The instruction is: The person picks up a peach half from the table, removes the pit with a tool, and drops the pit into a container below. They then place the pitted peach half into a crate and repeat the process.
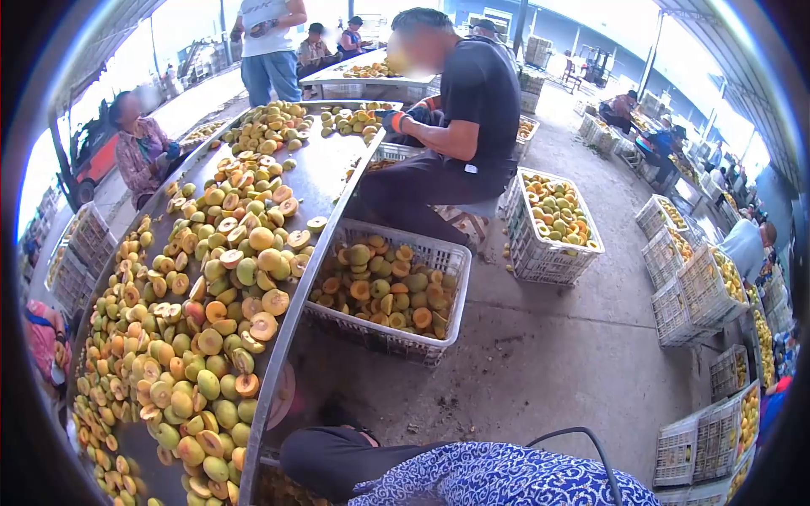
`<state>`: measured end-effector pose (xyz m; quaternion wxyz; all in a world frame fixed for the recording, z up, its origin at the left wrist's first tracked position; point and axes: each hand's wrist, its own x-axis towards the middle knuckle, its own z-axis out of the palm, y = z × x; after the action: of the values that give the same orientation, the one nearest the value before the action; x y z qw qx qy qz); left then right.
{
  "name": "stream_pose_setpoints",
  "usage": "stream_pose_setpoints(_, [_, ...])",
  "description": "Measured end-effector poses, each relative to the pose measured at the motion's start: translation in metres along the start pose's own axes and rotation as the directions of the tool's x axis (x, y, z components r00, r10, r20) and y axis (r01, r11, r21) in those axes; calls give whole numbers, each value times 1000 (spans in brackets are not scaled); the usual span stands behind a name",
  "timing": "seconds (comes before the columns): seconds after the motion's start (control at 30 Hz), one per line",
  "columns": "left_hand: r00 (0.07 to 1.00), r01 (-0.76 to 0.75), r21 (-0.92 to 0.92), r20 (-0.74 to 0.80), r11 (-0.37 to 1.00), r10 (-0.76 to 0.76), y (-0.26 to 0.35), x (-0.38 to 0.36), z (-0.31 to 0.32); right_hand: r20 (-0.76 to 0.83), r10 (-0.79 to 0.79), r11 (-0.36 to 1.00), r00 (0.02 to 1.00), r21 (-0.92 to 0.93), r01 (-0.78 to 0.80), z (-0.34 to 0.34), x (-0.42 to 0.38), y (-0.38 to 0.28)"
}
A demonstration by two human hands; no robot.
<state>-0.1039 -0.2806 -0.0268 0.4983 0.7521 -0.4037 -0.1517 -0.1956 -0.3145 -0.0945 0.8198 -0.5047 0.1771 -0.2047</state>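
Observation:
Neither my left hand nor my right hand shows in the head view. Nearest to me is a metal table (319, 263) heaped with halved and whole yellow-green fruit (208, 384), some with the cut side up and orange flesh showing. Beside its right edge, on the floor, a white plastic crate (460, 291) holds more of the fruit. At the bottom, my dark-trousered leg (325, 460) and a blue and white patterned cloth (506, 476) are visible, with a black cord over the cloth.
Across the table's right edge sits a person in a black shirt (477, 84) wearing gloves; another person (143, 152) sits at the left. A full crate (553, 253) stands on the floor beyond. Stacked crates (696, 291) line the right side. A red forklift (97, 160) is at the left.

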Motion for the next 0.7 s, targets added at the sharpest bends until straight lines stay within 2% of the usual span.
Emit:
stream_pose_setpoints(0.17, [993, 46, -138, -101, 989, -60, 12, -29, 5, -19, 3, 997, 1000, 79, -1, 4, -11, 2])
stream_pose_setpoints(0.23, [984, 70, -208, -146, 976, -102, 14, -39, 2, -47, 65, 980, 997, 191, -55, 2, -26, -18])
stream_pose_setpoints(0.27, [977, 80, -240, -171, 967, -124, 13, -45, 0, -5, 148, 961, 989, 237, -142, 2, -38, -36])
stream_pose_setpoints(0.3, [968, 90, -284, -200, 955, -151, 13, -50, -2, 12, 65, 995, 998, 77, -66, 1, -30, -26])
stream_pose_setpoints(0.37, [943, 117, -383, -246, 916, -223, 9, -59, -8, 89, -83, 968, 993, -229, 102, -8, 6, 18])
stream_pose_setpoints(0.4, [924, 149, -467, -247, 872, -290, 2, -61, -11, -60, -346, 909, 936, -270, 318, -5, 15, 44])
stream_pose_setpoints(0.43, [900, 176, -574, -236, 800, -368, -5, -62, -15, -129, -289, 943, 949, -211, 259, -6, 21, 62])
stream_pose_setpoints(0.47, [881, 181, -689, -203, 701, -427, -17, -64, -22, -70, -350, 578, 934, -801, 156, -18, 46, 102])
stream_pose_setpoints(0.5, [910, 146, -847, -87, 510, -404, -42, -66, -37, 3, -354, 525, 935, -827, 201, -10, 36, 106])
stream_pose_setpoints(0.53, [926, 146, -948, 31, 281, -376, -66, -68, -51, 48, -298, 619, 953, -751, 231, -7, 18, 89])
stream_pose_setpoints(0.57, [969, 109, -936, 25, 334, -248, -62, -68, -49, 79, -224, 730, 971, -647, 221, -6, 6, 70])
stream_pose_setpoints(0.6, [993, 60, -925, 18, 376, -115, -57, -67, -46, 80, -73, 884, 994, -456, 101, -7, -6, 45])
stream_pose_setpoints(0.63, [943, 68, -949, -40, 309, -330, -63, -65, -43, 99, 104, 961, 990, -268, -74, -11, -12, 18])
stream_pose_setpoints(0.67, [880, 20, -955, -125, 298, -459, -41, -57, -37, 165, 259, 962, 952, -128, -239, 1, -21, 1])
stream_pose_setpoints(0.7, [906, 5, -941, -138, 338, -399, -41, -62, -35, 207, 334, 943, 920, -77, -325, 3, -26, -13])
